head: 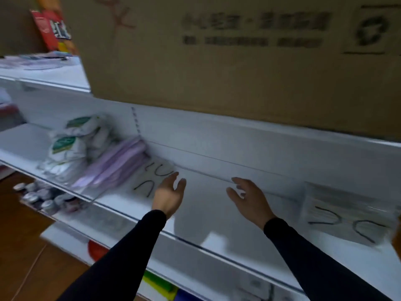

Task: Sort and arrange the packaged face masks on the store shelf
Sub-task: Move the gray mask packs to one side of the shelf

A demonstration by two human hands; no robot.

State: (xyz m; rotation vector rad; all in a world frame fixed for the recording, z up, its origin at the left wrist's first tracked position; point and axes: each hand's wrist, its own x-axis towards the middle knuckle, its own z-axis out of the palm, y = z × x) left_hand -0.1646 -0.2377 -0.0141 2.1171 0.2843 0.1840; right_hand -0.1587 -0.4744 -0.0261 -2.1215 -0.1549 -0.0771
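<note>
Here, a person in dark long sleeves reaches both arms over a white store shelf point(217, 213), seen from a head-worn camera; the picture is blurred. The left hand point(168, 195) and right hand point(249, 197) hover over the bare middle stretch of the shelf, palms turned toward each other, fingers loosely spread and holding nothing. That posture suggests they are about to gather or square up a pack.

The packaged face masks lie in groups along the shelf. Toward the left end, near the front edge, sits a heap of white mask packs with green labels point(69, 148). Just beside them, leaning back toward the rear wall, is a stack of lilac mask packs point(117, 168). Next comes a clear pack with black ear loops point(152, 179), flat on the shelf, with the left hand's fingertips at its edge; contact cannot be confirmed. Toward the right end, well apart from both hands, lies a second clear pack of grey masks with black loops point(347, 216), close to the front edge.

Like seems grouped with like, so the open middle probably awaits the remaining packs.

Above, a large cardboard box point(217, 61) overhangs the shelf; its dark printed characters are too blurred to read. The green labels are also unreadable. A red package point(52, 29) with large dark characters stands at upper left, illegible too.
</note>
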